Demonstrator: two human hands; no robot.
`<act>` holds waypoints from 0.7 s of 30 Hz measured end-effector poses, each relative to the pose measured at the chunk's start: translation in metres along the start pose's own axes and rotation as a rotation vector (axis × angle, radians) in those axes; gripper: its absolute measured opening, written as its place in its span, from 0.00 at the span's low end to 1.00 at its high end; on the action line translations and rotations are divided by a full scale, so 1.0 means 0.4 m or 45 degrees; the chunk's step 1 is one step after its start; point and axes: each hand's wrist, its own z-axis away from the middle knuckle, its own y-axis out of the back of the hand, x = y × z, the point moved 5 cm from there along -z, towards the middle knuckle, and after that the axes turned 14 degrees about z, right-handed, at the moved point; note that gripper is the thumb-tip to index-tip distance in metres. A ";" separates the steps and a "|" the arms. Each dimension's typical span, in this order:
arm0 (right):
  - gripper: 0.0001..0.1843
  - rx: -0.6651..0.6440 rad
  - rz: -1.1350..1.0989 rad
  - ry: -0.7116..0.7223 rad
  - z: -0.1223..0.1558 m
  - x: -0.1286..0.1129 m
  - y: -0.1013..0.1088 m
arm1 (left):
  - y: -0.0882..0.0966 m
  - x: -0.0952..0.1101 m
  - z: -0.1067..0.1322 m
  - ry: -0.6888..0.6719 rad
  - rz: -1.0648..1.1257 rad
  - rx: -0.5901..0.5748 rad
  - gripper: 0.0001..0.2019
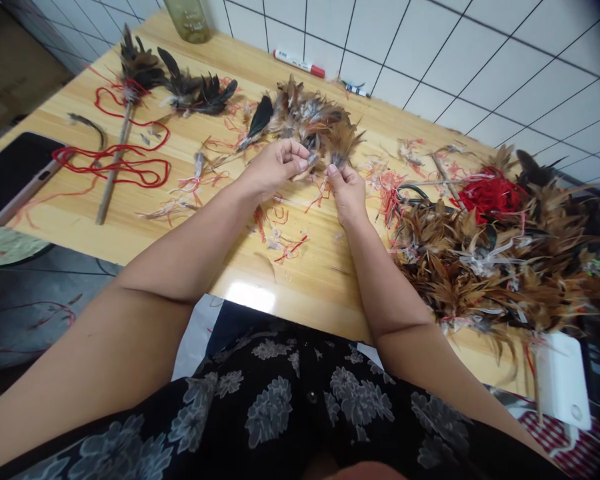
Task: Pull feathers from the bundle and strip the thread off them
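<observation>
My left hand (275,165) is curled shut on the lower edge of a bunch of brown and grey feathers (313,123) lying mid-table. My right hand (347,192) is closed beside it, pinching feather quills at the same bunch, with red thread (320,197) trailing under the fingers. Both hands rest on the wooden table (300,280).
A large heap of brown feathers (500,267) with a red thread ball (487,193) lies at the right. A stick with dark feathers (125,100) and looped red cord (115,163) lies at the left, near a dark phone (15,173). A marker (299,63) and a bottle (187,20) stand by the tiled wall.
</observation>
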 end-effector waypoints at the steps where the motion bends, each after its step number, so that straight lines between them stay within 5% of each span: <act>1: 0.37 0.020 -0.009 -0.042 0.000 0.006 0.001 | -0.001 -0.009 -0.003 0.009 0.040 -0.005 0.11; 21: 0.42 -0.058 -0.028 -0.085 0.007 0.007 -0.022 | -0.051 -0.023 0.009 -0.108 0.055 0.079 0.20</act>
